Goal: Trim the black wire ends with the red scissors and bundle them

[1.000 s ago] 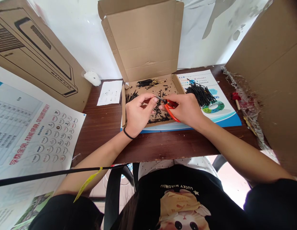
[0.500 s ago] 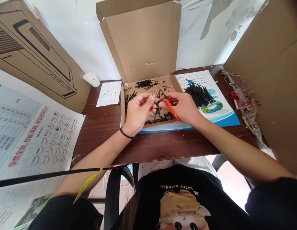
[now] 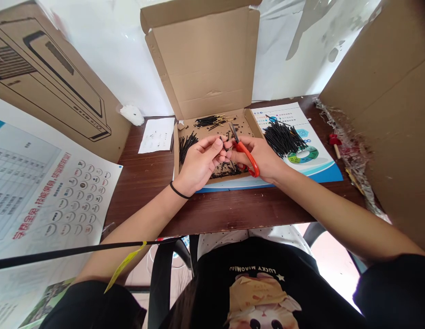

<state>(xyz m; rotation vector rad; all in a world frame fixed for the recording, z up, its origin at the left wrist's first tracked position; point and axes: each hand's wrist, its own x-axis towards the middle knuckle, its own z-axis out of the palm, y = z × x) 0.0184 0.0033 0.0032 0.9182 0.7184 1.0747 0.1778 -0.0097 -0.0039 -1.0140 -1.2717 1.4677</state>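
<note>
Over the open cardboard box [image 3: 255, 119], my left hand [image 3: 200, 160] pinches a thin black stick [image 3: 223, 143] between thumb and fingers. My right hand [image 3: 262, 155] has scissors [image 3: 249, 161] with red-orange handles hooked on it, blades pointing away and up. The right fingertips meet the left ones at the stick's near end. Inside the box, black sticks with gold-coloured ends [image 3: 212, 120] lie at the back, and more black sticks [image 3: 187, 145] lie along the left side. Short black scraps [image 3: 229, 170] cover the box floor below my hands.
A pile of black sticks [image 3: 284, 138] rests on a printed sheet [image 3: 323, 164] right of the box. To the left lie a small white paper [image 3: 156, 135] and a white lump [image 3: 132, 114]. Cardboard walls flank both sides; a red object [image 3: 334, 139] and clear plastic wrap [image 3: 356, 160] lie at right.
The scissors have turned more upright in my right hand, their handle loops now facing me. My right fingertips have closed in on the left ones, and the black stick now shows between them.
</note>
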